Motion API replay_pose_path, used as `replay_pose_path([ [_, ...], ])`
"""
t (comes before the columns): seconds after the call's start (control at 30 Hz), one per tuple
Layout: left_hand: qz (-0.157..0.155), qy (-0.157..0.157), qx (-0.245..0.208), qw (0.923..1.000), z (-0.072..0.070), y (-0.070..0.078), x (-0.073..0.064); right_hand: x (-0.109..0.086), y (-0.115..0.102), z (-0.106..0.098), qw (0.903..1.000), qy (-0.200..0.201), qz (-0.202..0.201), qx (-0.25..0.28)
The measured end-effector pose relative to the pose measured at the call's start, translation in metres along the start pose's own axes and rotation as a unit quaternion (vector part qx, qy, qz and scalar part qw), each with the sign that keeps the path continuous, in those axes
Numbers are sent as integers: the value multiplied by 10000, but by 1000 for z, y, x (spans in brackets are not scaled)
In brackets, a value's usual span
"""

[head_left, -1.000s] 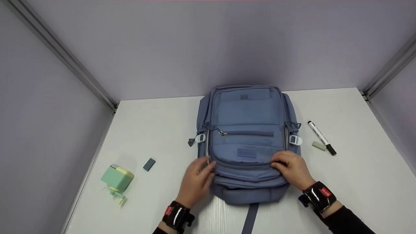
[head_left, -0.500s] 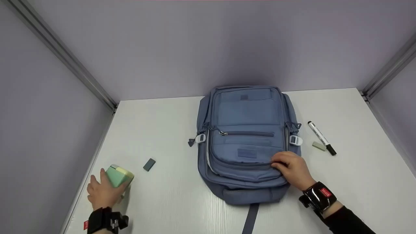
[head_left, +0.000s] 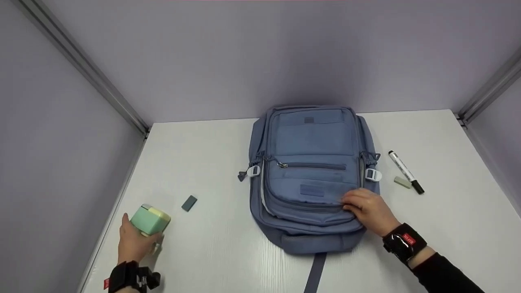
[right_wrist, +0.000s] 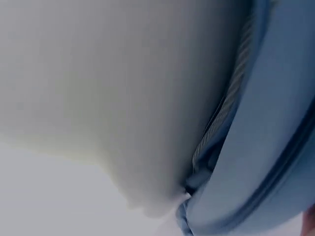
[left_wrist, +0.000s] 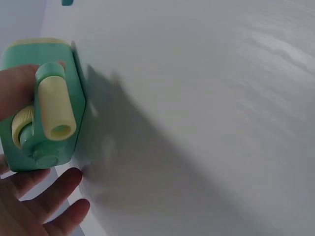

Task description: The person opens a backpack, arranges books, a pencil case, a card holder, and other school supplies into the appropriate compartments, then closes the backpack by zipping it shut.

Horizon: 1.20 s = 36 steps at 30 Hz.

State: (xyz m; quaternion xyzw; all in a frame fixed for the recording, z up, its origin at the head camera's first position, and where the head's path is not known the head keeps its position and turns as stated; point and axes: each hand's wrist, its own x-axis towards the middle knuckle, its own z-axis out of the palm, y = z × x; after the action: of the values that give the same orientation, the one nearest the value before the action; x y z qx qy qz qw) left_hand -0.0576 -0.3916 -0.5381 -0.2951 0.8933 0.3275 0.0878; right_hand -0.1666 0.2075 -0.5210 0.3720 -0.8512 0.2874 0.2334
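Observation:
At the left of the head view, my left hand (head_left: 136,243) grips a green and yellow hand-crank pencil sharpener (head_left: 149,220). The left wrist view has the thumb behind the crank handle (left_wrist: 56,108), across the face of the sharpener (left_wrist: 74,96), with fingers at its other side. A blue backpack (head_left: 313,140) lies front side up in the middle. My right hand (head_left: 368,209) pinches the lower right edge of its front pocket; the fingertips are partly hidden by the fabric. Up close, the right wrist view catches the backpack's side (right_wrist: 266,132) and a little of the hand.
A small dark rectangular block (head_left: 189,203) lies between sharpener and backpack. Right of the backpack are a white marker with a black cap (head_left: 403,167) and a pale green block (head_left: 402,182). A strap (head_left: 315,272) trails toward the front. Panels wall the back and sides.
My left hand has left the backpack's lower left edge, moved left to the pencil sharpener and closed its fingers round it. My right hand stays on the pocket edge. The head view shifts slightly.

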Motion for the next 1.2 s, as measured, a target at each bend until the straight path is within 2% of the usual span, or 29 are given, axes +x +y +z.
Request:
replay_pose_path([
  [0.13,-40,-155,-263,9995,0,-1,2,1,9,-5,9961,-230,-804,-268],
  [0.3,28,-243,-380,9990,0,-3,3,0,20,-6,9895,-271,-1303,-557],
  [0.37,24,-203,-443,9988,1,-3,3,0,23,-3,9860,-157,-1467,-771],
  [0.47,-47,-154,-509,9986,3,-3,2,4,26,2,9817,273,-1617,-963],
  [0.6,-141,-144,-505,9985,6,0,0,22,22,-6,9866,991,-1186,-532],
  [0.7,-94,-47,-612,9981,7,6,-3,49,21,-22,9907,1236,-560,-110],
  [0.77,33,43,-794,9968,8,16,-7,71,23,-31,9913,1308,-127,-66],
  [0.83,297,119,-990,9946,11,32,-14,93,25,-38,9909,1280,426,27],
  [0.9,652,119,-1131,9914,17,55,-23,113,28,-44,9869,1203,1039,266],
  [1.0,1358,-5,-1162,9839,34,103,-42,139,33,-51,9703,911,2072,851],
  [1.1,2027,-392,-1246,9705,54,158,-67,157,40,-57,9453,618,2900,1362],
  [1.2,2583,-1001,-1304,9520,73,215,-93,165,46,-62,9304,375,3286,1580],
])
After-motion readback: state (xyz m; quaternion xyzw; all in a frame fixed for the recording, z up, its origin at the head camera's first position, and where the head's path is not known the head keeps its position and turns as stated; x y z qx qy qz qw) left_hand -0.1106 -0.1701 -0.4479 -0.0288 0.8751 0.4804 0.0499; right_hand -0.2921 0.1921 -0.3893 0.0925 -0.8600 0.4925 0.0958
